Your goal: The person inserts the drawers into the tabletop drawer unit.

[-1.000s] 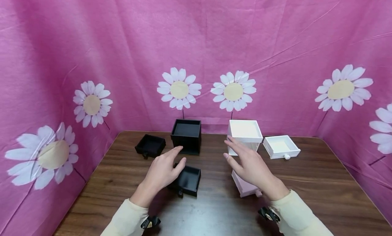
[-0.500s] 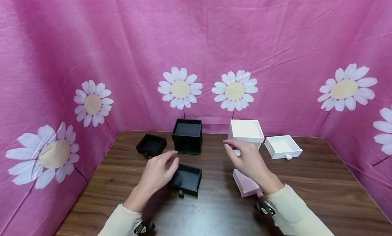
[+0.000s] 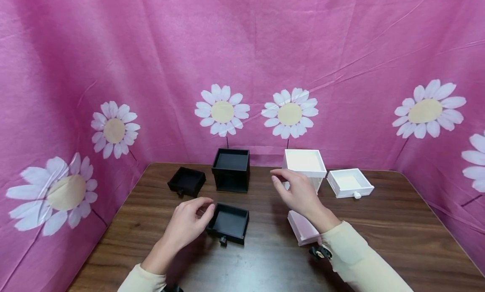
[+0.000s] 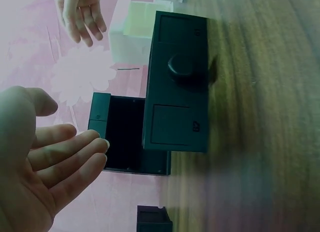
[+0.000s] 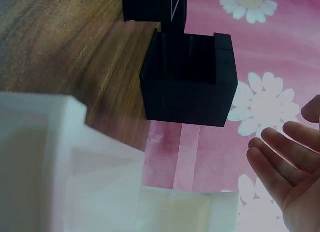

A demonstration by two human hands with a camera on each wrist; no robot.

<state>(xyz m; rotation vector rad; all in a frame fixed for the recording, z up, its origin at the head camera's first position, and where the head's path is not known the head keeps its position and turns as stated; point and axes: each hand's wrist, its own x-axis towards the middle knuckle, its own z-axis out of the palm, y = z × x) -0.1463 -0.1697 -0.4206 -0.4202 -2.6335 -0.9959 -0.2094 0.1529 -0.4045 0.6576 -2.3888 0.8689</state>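
Observation:
My left hand [image 3: 183,222] hovers just left of a black drawer [image 3: 228,222] with a small round knob, fingers loosely bent and holding nothing. In the left wrist view the palm and relaxed fingers [image 4: 70,164] show beside an open-fronted black box [image 4: 132,134]. My right hand [image 3: 297,193] is over the table, overlapping the front of a white box [image 3: 305,161] in the head view. Its fingers [image 5: 280,162] are also loosely bent around nothing. Below that hand lies a pale pink drawer [image 3: 302,229], partly hidden by the wrist.
Another black drawer [image 3: 187,180] sits at the table's back left, beside the black box [image 3: 231,172]. A white drawer [image 3: 349,182] with a white knob stands right of the white box. Pink cloth [image 3: 242,52] with daisies hangs behind the wooden table [image 3: 379,233].
My left hand has drawn back toward me and left, uncovering more of the near black drawer. The right hand has shifted slightly left, its fingers bending more. Boxes and drawers stay put.

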